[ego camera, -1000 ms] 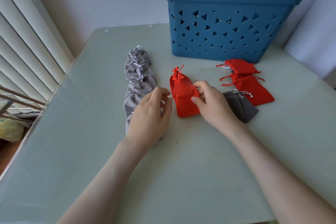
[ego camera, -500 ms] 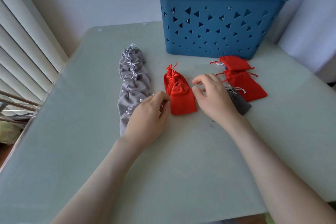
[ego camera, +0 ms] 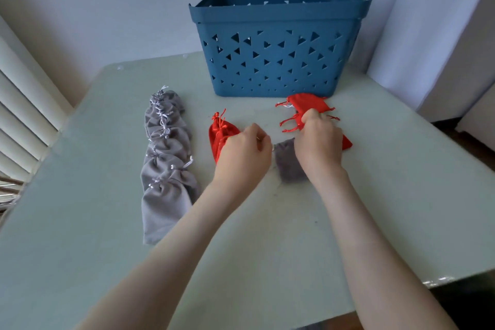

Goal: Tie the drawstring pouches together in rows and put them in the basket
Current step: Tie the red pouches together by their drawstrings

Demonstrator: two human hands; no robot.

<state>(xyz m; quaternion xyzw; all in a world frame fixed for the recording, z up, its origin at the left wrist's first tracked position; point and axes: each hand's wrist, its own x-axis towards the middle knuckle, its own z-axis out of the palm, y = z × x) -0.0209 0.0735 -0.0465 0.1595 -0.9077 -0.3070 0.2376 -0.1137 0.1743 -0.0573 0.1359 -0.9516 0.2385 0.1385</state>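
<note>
Red loose pouch (ego camera: pixel 346 142) near the basket (ego camera: pixel 278 61) is now pinched at its neck by the right hand (ego camera: pixel 318 142), which has left the red bundle (ego camera: pixel 223 131). The left hand (ego camera: pixel 243 151) rests curled on that bundle; whether it grips cannot be told. Likely tying comes next. The grey row (ego camera: pixel 166 158) lies outside the basket.

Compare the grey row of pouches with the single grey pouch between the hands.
The grey row is several pouches tied in line; the single grey pouch is alone and darker. The row lies left of the left hand; the right hand partly covers the single pouch. Both lie on the table, outside the basket.
</note>
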